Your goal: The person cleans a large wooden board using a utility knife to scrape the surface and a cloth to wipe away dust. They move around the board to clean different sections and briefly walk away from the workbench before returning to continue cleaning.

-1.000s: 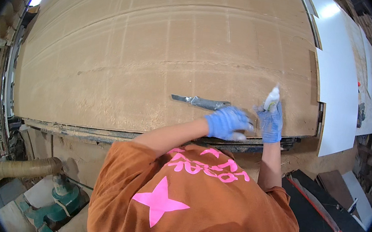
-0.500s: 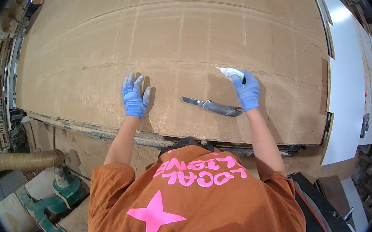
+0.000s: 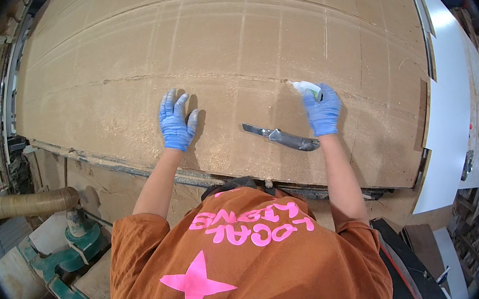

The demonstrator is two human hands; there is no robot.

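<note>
Hands are gloved in blue: right hand closed around a small white bottle, left hand holding nothing, fingers spread, palm down over the near part of the worktop. Can't tell whether the left palm bears weight or hovers just above the surface.

Change: a second ago both hands were close together at the near right, bottle nozzle pointing far. Half a second ago they were already apart, bottle swung to point left. Now the nozzle tip is at the dark seam that runs left to right across the worktop, right of its middle. Looks like carrying is over and the seam is the working spot. Tip contact unclear at this size; no liquid visible.

Utility knife lies flat on the near side of the bottle, between the hands, blade left, handle end just beside the right wrist. Untouched as far as I can see, and it hasn't obviously moved.

Around: pale sawdust scattered near left of the left hand, white panels along the right edge, ribbed hose and green machine at near left, below the edge.
</note>
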